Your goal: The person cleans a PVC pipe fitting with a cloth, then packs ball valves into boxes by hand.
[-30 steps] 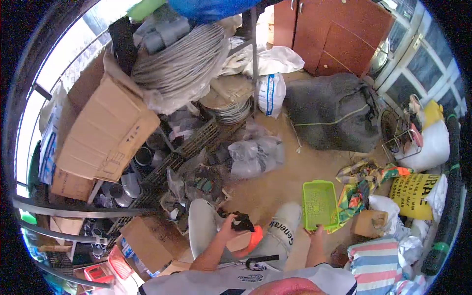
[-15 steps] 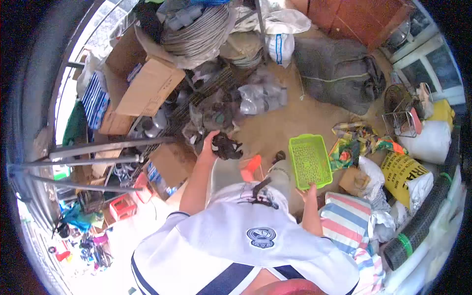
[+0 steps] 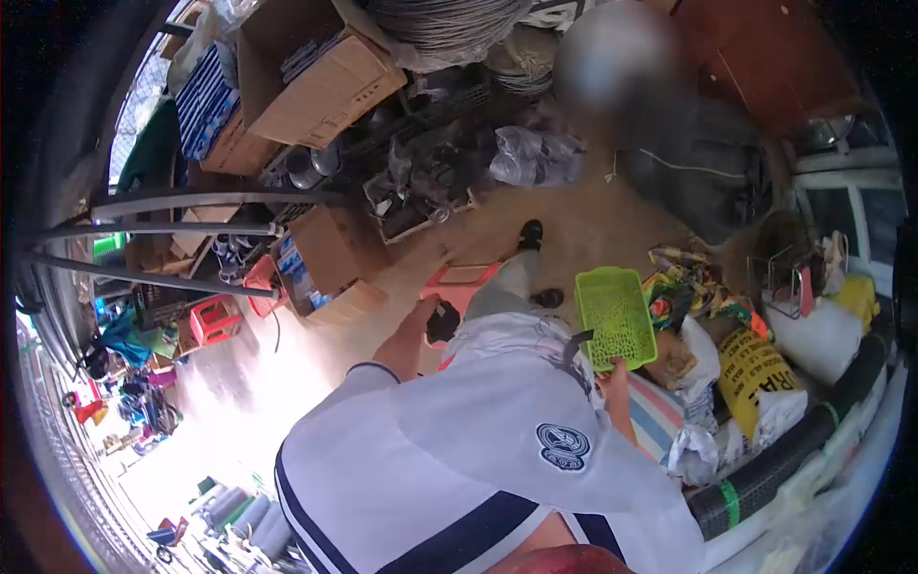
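My left hand (image 3: 418, 314) is closed around a small dark, lumpy object (image 3: 442, 323); its exact kind is hard to make out. That hand is beside a red plastic stool (image 3: 457, 278), close to my left leg. My right hand (image 3: 617, 368) grips the near edge of a bright green plastic basket (image 3: 614, 311) with a perforated bottom. Nothing shows inside the basket, which is held out at my right side.
Cardboard boxes (image 3: 335, 251) and metal bars (image 3: 201, 203) are at the left. A crate with dark items (image 3: 426, 187) lies ahead. Sacks (image 3: 755, 373), a wire rack (image 3: 779, 277) and a black mesh roll (image 3: 779, 478) line the right side.
My body has turned left and moved. My left hand has come down and nearer my body with the dark object, and the red stool shows more. The green basket stays in my right hand.
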A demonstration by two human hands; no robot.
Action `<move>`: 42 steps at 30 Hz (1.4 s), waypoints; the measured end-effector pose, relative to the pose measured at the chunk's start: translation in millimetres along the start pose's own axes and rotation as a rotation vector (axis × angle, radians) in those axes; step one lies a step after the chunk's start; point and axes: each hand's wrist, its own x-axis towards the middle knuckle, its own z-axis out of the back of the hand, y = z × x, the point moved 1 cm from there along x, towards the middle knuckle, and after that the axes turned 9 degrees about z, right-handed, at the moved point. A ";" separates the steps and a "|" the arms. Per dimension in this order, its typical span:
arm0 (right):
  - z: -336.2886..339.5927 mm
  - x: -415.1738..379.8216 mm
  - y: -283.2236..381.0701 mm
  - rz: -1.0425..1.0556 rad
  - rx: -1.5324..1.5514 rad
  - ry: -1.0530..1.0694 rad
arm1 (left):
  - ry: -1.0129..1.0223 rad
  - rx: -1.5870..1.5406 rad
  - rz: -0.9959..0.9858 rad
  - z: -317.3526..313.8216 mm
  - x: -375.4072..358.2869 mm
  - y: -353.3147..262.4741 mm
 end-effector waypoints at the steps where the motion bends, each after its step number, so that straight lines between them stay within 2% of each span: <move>1: 4.4 7.3 5.4 -0.017 0.020 0.144 | 0.004 -0.012 0.006 -8.5 1.7 2.3; 2: 14.8 15.6 5.1 -0.040 0.045 0.283 | 0.037 -0.019 -0.086 -16.7 4.0 2.0; 4: 25.8 54.3 0.8 -0.083 -0.040 0.263 | 0.075 0.049 -0.329 -29.8 19.2 -13.9; 5: 27.3 67.5 -2.6 0.040 0.013 0.261 | 0.081 0.121 -0.473 -37.4 30.6 -22.2; 6: 31.0 79.1 -4.0 0.165 0.068 0.256 | 0.091 0.135 -0.489 -38.9 -5.8 -33.0; 8: 34.1 79.8 0.8 0.193 0.036 0.242 | 0.255 0.056 -0.525 -64.4 -91.7 -61.5; 10: 31.7 69.8 10.7 0.230 -0.077 0.243 | 0.288 -0.067 -0.550 -74.2 -121.6 -67.3; 12: 38.8 33.2 18.5 0.260 -0.138 0.225 | 0.505 -0.363 -0.419 -89.2 -129.3 -65.2; 13: 34.4 3.9 24.7 0.369 -0.147 0.232 | 0.522 -0.352 -0.424 -101.6 -148.5 -54.6; 14: 32.6 -17.1 26.1 0.473 -0.158 0.241 | 0.535 -0.437 -0.511 -108.1 -178.9 -41.5; 15: 35.3 -27.3 22.3 0.476 -0.153 0.235 | 0.542 -0.526 -0.595 -112.3 -200.9 -24.8; 17: 46.2 -51.2 10.3 0.662 -0.159 0.215 | 0.586 -0.585 -0.562 -128.9 -223.3 15.4; 18: 54.5 -63.3 1.6 0.647 -0.156 0.207 | 0.625 -0.653 -0.533 -135.9 -234.4 35.7; 19: 61.7 -76.8 -8.2 0.576 -0.058 0.305 | 0.716 -0.710 -0.444 -139.8 -245.6 55.3; 20: 56.9 -89.9 -7.9 0.524 0.051 0.411 | 0.718 -0.702 -0.454 -147.0 -249.4 70.4; 22: 43.3 -141.3 -5.8 0.464 0.176 0.380 | 0.887 -0.797 -0.342 -163.3 -245.7 102.8; 25: 54.9 -167.0 -27.0 0.356 0.172 0.518 | 0.868 -0.681 -0.445 -188.2 -236.2 146.8; 28: 43.7 -206.9 -35.8 0.485 0.361 0.456 | 0.980 -0.631 -0.385 -196.8 -256.4 166.5; 29: 47.3 -209.8 -39.3 0.518 0.379 0.459 | 1.004 -0.623 -0.399 -195.0 -287.6 168.5; 32: 49.2 -234.6 -37.6 0.568 0.379 0.453 | 1.004 -0.474 -0.397 -178.5 -282.3 171.6; 36: 47.4 -244.5 -56.2 0.664 0.280 0.499 | 0.932 -0.569 -0.521 -124.5 -289.1 179.4; 38: 41.4 -252.2 -67.8 0.752 0.191 0.477 | 0.740 -0.861 -0.604 -77.8 -331.4 186.9; 39: 38.0 -257.6 -74.4 0.755 0.181 0.497 | 0.736 -0.881 -0.616 -52.1 -324.6 191.1; 41: 25.9 -265.2 -88.7 0.794 -0.035 0.415 | 0.796 -1.061 -0.817 7.3 -307.1 197.1; 42: 18.3 -265.0 -103.2 0.768 -0.048 0.423 | 0.782 -1.079 -0.835 32.7 -313.9 204.6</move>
